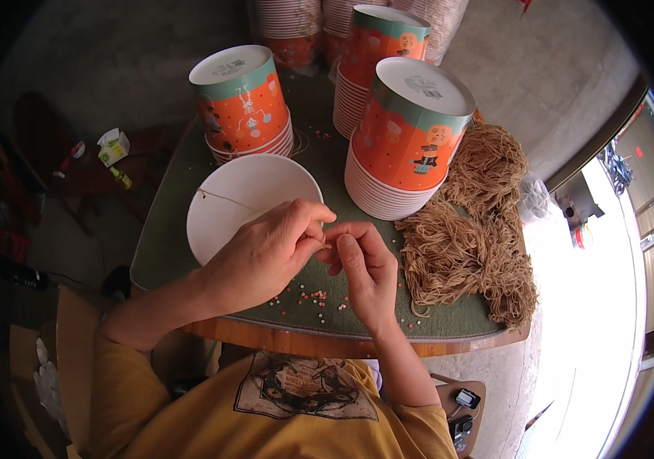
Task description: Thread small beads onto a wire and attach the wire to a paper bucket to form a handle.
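Note:
A white-lined paper bucket [223,180] lies tilted on the table with its mouth toward me. Tan twine [223,200] is knotted through a hole at its left rim and runs across the mouth behind my left hand [269,239]. That hand is closed in a pinch at the bucket's right rim, and a bit of twine shows at its fingertips. Close against it, my right hand [366,269] pinches at the same spot, thumb on bent fingers. The fingers hide most of the twine there and the rim behind them.
Upside-down stacks of orange and green paper buckets [411,141] stand behind, with another stack [244,107] at the left. Bundles of tan twine [457,252] cover the table's right side. Small red and white paper dots [315,297] lie near the front edge. A cardboard box [74,359] stands lower left.

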{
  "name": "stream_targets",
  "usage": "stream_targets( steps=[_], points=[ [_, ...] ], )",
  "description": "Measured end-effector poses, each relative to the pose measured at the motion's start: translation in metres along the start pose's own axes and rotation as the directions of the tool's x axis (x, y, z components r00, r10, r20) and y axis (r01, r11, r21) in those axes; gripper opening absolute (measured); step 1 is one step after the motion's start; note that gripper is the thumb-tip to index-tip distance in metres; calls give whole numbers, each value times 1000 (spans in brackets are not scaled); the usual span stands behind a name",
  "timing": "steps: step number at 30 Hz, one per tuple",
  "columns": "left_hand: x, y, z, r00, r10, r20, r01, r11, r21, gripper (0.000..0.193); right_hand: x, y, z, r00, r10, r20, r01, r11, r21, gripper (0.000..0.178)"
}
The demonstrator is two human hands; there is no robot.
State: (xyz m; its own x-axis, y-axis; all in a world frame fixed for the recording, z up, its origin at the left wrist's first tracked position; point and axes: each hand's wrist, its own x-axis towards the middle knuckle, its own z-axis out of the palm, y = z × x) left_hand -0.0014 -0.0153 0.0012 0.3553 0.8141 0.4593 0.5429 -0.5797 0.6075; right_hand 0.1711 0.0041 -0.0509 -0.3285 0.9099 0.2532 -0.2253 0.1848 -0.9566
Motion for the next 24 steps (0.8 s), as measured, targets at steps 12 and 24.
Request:
stream_targets(
  steps=[12,24],
  points=[
    [0,0,-1,1000,-11,8,11,1000,-4,37,-2,0,-3,1000,23,13,-24,995,99,18],
    [2,4,-2,998,-44,33,44,999,27,38,5,2,-6,858,-495,136,467,644,-606,22]
  ],
)
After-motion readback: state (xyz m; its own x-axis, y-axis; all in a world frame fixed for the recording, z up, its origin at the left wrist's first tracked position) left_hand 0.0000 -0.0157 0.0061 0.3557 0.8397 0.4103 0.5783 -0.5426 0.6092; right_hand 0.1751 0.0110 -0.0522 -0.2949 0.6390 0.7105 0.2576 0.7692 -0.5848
